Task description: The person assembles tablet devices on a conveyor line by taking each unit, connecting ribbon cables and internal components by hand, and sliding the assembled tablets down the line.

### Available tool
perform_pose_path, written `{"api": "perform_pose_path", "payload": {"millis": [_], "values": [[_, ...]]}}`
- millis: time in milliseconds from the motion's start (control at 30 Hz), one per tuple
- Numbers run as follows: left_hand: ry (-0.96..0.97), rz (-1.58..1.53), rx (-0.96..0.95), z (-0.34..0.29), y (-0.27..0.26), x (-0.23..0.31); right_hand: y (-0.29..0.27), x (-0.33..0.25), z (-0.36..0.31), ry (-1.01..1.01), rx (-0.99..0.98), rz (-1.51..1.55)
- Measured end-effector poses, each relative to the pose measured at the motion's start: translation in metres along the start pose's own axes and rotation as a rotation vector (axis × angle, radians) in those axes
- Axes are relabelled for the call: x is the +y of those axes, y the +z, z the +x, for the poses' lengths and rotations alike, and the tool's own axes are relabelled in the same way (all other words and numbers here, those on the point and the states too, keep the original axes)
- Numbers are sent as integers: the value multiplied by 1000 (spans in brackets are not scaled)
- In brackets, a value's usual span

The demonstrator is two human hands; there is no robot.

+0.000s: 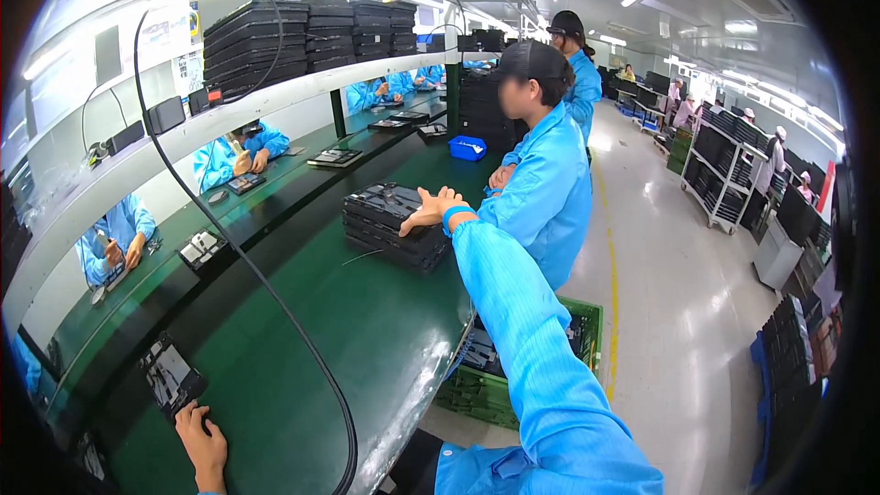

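Note:
My right arm, in a blue sleeve with a blue wristband, reaches far forward across the bench. My right hand (434, 211) lies with spread fingers over the right edge of a stack of black plastic trays (394, 236). Grey and metal parts show in the top tray (383, 199). At the lower left, my left hand (203, 443) touches the near end of a black flat device (171, 374) with pale parts inside. Its fingers are stretched out and its thumb is apart. A thin wire (365, 255) sticks out beside the stack.
A black cable (266, 284) hangs across the green bench (302, 339). A co-worker (541, 174) stands beyond my right arm. Below the bench edge is a green crate (486, 394). Trays (257, 46) fill the shelf above; a blue bin (467, 148) stands farther along.

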State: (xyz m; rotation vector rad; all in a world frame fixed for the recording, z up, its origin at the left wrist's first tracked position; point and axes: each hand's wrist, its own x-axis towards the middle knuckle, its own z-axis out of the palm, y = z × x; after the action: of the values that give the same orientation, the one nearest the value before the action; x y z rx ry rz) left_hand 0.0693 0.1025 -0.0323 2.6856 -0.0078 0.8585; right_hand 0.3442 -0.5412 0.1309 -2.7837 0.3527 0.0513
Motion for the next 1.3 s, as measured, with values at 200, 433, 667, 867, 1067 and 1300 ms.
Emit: {"api": "perform_pose_path", "payload": {"millis": [200,433,667,867,1067,1300], "values": [[5,-37,38,-1,2,3,10,10,-7,-111,131,-25],[22,-35,18,-15,-15,24,26,6,-12,-148,295,209],[157,-78,119,-17,-15,41,14,26,16,-101,113,32],[109,-82,129,-21,-17,46,4,23,10,-164,90,-34],[111,-89,120,-25,-20,47,11,26,10,-370,483,-160],[145,-111,194,-17,-32,81,28,-34,-110,-699,683,-56]]}}
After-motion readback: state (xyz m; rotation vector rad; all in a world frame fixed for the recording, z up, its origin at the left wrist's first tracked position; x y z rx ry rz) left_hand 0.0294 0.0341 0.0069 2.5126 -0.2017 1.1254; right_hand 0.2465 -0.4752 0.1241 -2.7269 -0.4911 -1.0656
